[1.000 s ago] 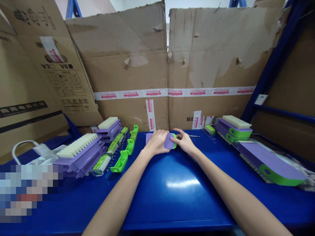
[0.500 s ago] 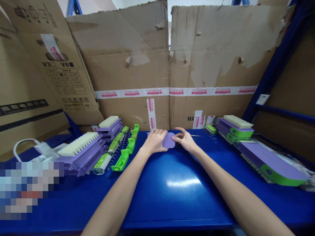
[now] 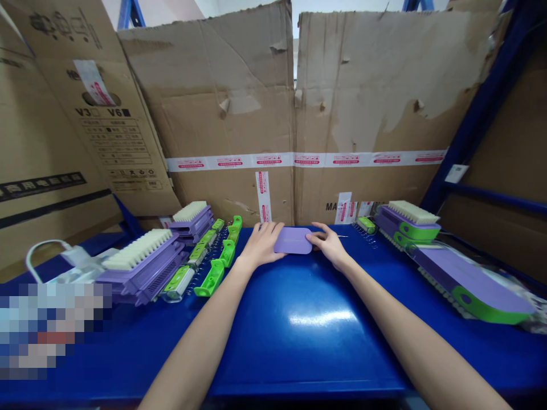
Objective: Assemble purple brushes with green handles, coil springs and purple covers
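Observation:
A flat purple brush body (image 3: 294,241) with rounded corners lies level between my hands, its smooth back facing up. My left hand (image 3: 261,244) is wrapped over its left end, covering that side. At the right end, my right hand (image 3: 327,242) pinches the edge between thumb and fingers, with the index finger raised. What lies beneath the body is hidden. Just past my right hand a thin metal tool (image 3: 343,236) shows on the table, mostly covered.
On the blue table (image 3: 316,353), purple brush heads with cream bristles (image 3: 139,249) stand stacked at left. Beside them lie green end pieces (image 3: 210,279), clear-and-green parts (image 3: 177,283) and springs (image 3: 197,277). Purple-and-green brushes (image 3: 478,279) lie at right. Cardboard (image 3: 231,114) walls the back.
My left hand has slid left along the purple brush body, uncovering more of its back. My right hand has shifted slightly right and still grips the other end.

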Motion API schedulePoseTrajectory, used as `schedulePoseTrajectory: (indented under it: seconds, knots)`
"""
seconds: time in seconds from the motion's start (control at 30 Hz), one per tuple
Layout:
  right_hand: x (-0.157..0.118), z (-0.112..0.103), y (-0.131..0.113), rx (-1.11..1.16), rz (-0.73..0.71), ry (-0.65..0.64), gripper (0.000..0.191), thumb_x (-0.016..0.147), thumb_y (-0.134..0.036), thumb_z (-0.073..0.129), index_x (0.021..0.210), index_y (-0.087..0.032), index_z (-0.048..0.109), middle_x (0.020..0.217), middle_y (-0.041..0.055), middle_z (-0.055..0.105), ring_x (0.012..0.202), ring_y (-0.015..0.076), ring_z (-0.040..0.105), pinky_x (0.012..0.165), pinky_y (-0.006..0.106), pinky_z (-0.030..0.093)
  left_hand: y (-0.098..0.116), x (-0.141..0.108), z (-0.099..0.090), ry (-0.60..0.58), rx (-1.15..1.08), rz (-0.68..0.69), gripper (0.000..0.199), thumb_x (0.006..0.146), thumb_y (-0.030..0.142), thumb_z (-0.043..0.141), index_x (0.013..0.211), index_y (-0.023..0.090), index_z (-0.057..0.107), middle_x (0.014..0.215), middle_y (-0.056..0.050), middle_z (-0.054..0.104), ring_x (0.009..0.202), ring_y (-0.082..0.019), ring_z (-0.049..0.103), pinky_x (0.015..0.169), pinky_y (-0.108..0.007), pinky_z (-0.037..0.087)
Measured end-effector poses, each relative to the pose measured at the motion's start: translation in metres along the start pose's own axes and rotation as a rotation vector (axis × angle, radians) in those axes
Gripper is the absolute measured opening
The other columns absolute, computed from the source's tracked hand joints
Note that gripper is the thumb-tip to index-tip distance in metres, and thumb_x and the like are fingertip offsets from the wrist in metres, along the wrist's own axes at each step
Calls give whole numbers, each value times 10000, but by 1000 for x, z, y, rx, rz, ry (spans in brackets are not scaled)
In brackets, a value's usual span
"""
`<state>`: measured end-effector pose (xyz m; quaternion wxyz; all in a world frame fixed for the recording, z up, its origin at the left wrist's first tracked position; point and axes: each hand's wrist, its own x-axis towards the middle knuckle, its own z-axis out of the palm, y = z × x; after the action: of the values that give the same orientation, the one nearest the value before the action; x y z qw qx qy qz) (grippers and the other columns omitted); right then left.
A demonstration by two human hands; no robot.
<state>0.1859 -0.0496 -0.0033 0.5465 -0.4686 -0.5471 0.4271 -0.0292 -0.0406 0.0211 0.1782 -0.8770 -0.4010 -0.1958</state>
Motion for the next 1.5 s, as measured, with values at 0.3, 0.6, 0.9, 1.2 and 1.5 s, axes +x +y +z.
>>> schedulePoseTrajectory:
  seconds: [0.3,0.6,0.9,1.2,1.5]
  knots:
    - [7,-14,5,22,17,129,499,733,-384,639,1164,-169,506,768,34,619,672,149,592,510,236,501,-12,-6,7,31,-154,-190,801,673,599,620,1297,169,361,1206,-127,539,1076,-295,510,878,-401,399]
    - [9,-14,9,-94,-51,211,476,748,-458,576,1115,-157,532,871,78,639,660,150,615,477,225,470,-1,-2,4,-12,-44,-400,846,734,709,462,1333,127,324,1101,-176,603,1000,-317,566,833,-408,401]
    - [8,-8,13,-212,-128,164,444,768,-440,510,1102,-151,554,843,65,644,618,139,595,529,253,472,14,3,-8,31,90,-438,746,812,688,333,1278,113,425,838,-142,680,827,-292,651,745,-355,435]
    - [7,-12,10,-261,-162,228,455,782,-464,476,1087,-143,582,825,74,650,653,165,602,595,289,479,7,1,-1,86,124,-386,382,924,310,304,1230,153,468,955,-126,656,867,-238,642,645,-292,476]
    - [7,-19,7,-539,-256,343,381,840,-396,426,1079,-165,613,866,76,689,742,190,626,722,308,462,8,1,2,68,133,-280,378,905,262,351,1257,144,423,1077,-105,606,991,-214,579,713,-285,502]
